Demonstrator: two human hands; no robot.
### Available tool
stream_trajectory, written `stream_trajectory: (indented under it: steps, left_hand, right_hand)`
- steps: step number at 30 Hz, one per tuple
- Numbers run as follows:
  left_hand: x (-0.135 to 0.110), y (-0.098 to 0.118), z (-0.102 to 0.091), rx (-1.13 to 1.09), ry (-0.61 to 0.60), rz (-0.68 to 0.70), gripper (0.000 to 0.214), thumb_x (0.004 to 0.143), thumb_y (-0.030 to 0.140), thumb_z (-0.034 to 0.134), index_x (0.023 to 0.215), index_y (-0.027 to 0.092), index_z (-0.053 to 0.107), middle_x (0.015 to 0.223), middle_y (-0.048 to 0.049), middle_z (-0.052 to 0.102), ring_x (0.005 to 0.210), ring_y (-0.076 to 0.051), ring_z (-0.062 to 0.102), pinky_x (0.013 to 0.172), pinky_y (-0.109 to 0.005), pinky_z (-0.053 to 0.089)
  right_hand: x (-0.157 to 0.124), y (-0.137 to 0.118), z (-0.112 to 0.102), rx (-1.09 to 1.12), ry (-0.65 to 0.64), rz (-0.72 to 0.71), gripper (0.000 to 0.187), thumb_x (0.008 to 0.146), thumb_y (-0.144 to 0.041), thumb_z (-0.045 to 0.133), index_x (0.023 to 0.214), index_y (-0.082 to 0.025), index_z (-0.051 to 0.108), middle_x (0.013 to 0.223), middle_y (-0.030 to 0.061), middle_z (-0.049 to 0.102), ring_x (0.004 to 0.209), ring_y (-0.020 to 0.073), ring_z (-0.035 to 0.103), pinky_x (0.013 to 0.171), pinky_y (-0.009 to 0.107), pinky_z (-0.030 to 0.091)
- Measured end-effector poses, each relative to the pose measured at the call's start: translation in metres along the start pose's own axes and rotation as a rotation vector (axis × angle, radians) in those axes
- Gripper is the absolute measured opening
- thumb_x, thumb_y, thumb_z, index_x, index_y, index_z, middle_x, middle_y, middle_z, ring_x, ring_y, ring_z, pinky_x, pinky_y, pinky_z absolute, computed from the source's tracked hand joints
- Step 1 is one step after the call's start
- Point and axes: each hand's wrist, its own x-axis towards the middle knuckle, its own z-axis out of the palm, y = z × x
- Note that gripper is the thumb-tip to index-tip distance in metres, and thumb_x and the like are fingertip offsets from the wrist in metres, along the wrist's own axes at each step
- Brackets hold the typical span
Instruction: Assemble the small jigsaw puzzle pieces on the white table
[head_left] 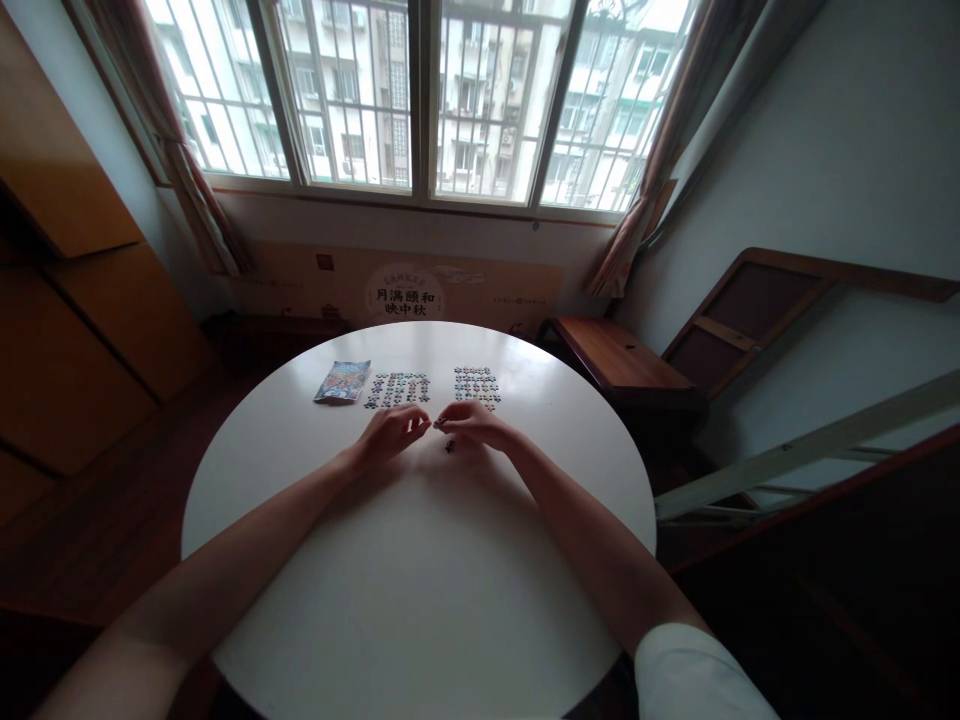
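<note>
Over the white round table (pixel 420 600), my right hand (pixel 474 422) pinches a small puzzle piece (pixel 439 424) between thumb and fingers. My left hand (pixel 394 433) is just left of it, fingertips drawn together toward the thumb; whatever they hold is too small to make out. Just below my right hand lies a dark cluster of puzzle pieces (pixel 450 446). Beyond my left hand are rows of loose puzzle pieces (pixel 401 388), partly covered by the fingers. A second block of puzzle pieces (pixel 477 384) lies in rows behind my right hand.
A colourful picture sheet or packet (pixel 343 382) lies at the table's far left. Behind the table are a cardboard panel with writing (pixel 405 290) and barred windows. A wooden bench (pixel 622 352) stands at the right, wooden cabinets (pixel 97 340) at the left.
</note>
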Motion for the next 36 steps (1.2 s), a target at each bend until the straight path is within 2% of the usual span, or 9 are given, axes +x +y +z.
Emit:
stream_trajectory:
  steps: [4, 9, 19, 26, 36]
  left_hand:
    - [-0.0009, -0.0005, 0.0005, 0.003, 0.035, 0.062, 0.023, 0.088, 0.03, 0.048, 0.104, 0.02, 0.062, 0.078, -0.0001, 0.062, 0.055, -0.006, 0.051, 0.055, -0.018, 0.04]
    - [-0.0011, 0.0011, 0.002, 0.047, 0.028, 0.093, 0.032, 0.086, 0.033, 0.051, 0.115, 0.023, 0.058, 0.089, -0.0012, 0.064, 0.053, -0.005, 0.052, 0.054, -0.018, 0.041]
    - [-0.0022, -0.003, 0.0071, 0.037, 0.079, 0.126, 0.026, 0.088, 0.031, 0.049, 0.107, 0.023, 0.064, 0.09, -0.0029, 0.064, 0.058, -0.005, 0.054, 0.056, -0.017, 0.043]
    - [-0.0003, 0.0003, 0.0063, 0.056, 0.03, 0.136, 0.033, 0.088, 0.033, 0.049, 0.119, 0.026, 0.057, 0.1, -0.0034, 0.063, 0.056, -0.004, 0.054, 0.056, -0.018, 0.043]
    - [-0.0007, -0.003, 0.0066, 0.018, 0.056, 0.104, 0.024, 0.089, 0.036, 0.049, 0.098, 0.021, 0.065, 0.095, -0.0035, 0.062, 0.057, -0.004, 0.054, 0.054, -0.017, 0.042]
  right_hand:
    - [-0.0041, -0.0039, -0.0013, 0.142, -0.042, 0.013, 0.028, 0.06, -0.032, 0.077, 0.073, -0.011, 0.063, 0.08, 0.0082, 0.07, 0.078, 0.0169, 0.065, 0.073, 0.03, 0.049]
    - [-0.0037, -0.0052, -0.0004, 0.09, -0.061, -0.01, 0.028, 0.064, -0.031, 0.074, 0.08, -0.012, 0.065, 0.075, 0.0065, 0.069, 0.071, 0.0143, 0.063, 0.067, 0.027, 0.048]
    - [-0.0016, -0.0037, -0.0008, -0.006, -0.016, -0.038, 0.026, 0.067, -0.034, 0.071, 0.081, -0.012, 0.068, 0.071, 0.0029, 0.065, 0.065, 0.0112, 0.057, 0.064, 0.025, 0.045]
    - [-0.0013, -0.0007, -0.0007, -0.018, -0.037, -0.015, 0.027, 0.067, -0.035, 0.071, 0.08, -0.012, 0.067, 0.075, 0.0044, 0.066, 0.067, 0.0122, 0.06, 0.066, 0.026, 0.046]
    - [-0.0014, -0.0033, 0.0008, 0.004, 0.009, -0.027, 0.027, 0.066, -0.035, 0.072, 0.081, -0.012, 0.068, 0.074, 0.0041, 0.067, 0.069, 0.0131, 0.06, 0.067, 0.026, 0.045]
